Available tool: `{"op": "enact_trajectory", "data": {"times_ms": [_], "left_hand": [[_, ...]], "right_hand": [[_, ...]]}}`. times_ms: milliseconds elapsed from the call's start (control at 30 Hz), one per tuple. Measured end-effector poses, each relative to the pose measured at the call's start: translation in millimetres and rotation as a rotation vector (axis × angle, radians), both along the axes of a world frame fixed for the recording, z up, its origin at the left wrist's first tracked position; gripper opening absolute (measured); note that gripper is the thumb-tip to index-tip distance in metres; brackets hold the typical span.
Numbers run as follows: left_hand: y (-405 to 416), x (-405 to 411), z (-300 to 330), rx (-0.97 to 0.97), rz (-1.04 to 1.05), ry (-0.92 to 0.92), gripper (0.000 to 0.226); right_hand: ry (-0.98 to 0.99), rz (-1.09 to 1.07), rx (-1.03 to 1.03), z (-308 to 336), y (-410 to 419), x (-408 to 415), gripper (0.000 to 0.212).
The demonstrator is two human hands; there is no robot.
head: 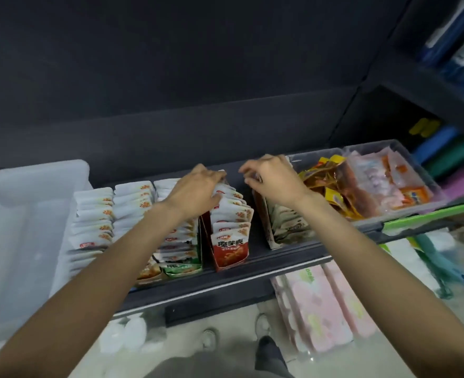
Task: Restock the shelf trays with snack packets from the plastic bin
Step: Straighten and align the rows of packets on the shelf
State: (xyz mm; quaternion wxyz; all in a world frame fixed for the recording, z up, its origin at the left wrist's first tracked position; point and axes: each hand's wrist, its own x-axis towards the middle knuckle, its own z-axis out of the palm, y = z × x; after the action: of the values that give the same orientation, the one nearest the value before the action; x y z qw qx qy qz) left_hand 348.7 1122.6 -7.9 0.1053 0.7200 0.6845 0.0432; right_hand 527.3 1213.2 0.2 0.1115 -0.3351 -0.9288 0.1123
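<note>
Both hands work at the back of the red cardboard display tray (220, 257) on the dark shelf.
The left hand (198, 190) pinches white snack packets (229, 211) standing in that tray; the right hand (273, 177), just right of it, hovers with fingers curled, its hold unclear. The translucent white plastic bin (20, 214) sits far left of the tray.

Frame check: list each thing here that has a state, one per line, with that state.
left hand: fingers curled over the back packets of the red tray.
right hand: fingers loosely curled above the beige tray; whether it holds anything is unclear.
red tray: full of upright packets.
beige tray: partly filled.
plastic bin: open, no lid.
clear tub: open, holds loose packets.
</note>
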Motion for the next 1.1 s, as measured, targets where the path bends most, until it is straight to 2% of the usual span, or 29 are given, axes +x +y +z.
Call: {"op": "enact_trajectory", "data": {"times_ms": [167, 333, 467, 533, 633, 700, 800, 967, 1100], "left_hand": [[-4, 18, 0, 0.097, 0.069, 0.167, 0.026], [-14, 29, -4, 0.251, 0.196, 0.151, 0.009], [-16, 32, -5, 0.272, 0.226, 0.128, 0.008], [-17, 27, -7, 0.271, 0.227, 0.120, 0.010], [-19, 17, -8, 0.198, 0.180, 0.099, 0.021], [-18, 13, -8, 0.132, 0.160, 0.103, 0.029], [-10, 17, -10, 0.173, 0.144, 0.093, 0.018], [7, 22, -19, 0.296, 0.206, 0.086, 0.009], [13, 18, -25, 0.312, 0.194, 0.020, 0.026]], "right_hand": [[-0.163, 0.256, 0.007, 0, 31, -6, 0.036], [-0.150, 0.454, -0.113, 0, 40, -24, 0.040], [-0.085, 0.390, -0.042, -5, 45, -45, 0.038], [-0.109, 0.406, -0.023, -5, 48, -54, 0.031], [-0.180, 0.476, -0.040, -7, 45, -58, 0.016], [-0.189, 0.448, -0.004, -8, 44, -54, 0.013], [-0.176, 0.388, 0.062, -8, 48, -43, 0.013], [-0.194, 0.325, 0.013, -11, 58, -37, 0.012], [-0.156, 0.314, -0.112, -12, 60, -42, 0.013]]}}
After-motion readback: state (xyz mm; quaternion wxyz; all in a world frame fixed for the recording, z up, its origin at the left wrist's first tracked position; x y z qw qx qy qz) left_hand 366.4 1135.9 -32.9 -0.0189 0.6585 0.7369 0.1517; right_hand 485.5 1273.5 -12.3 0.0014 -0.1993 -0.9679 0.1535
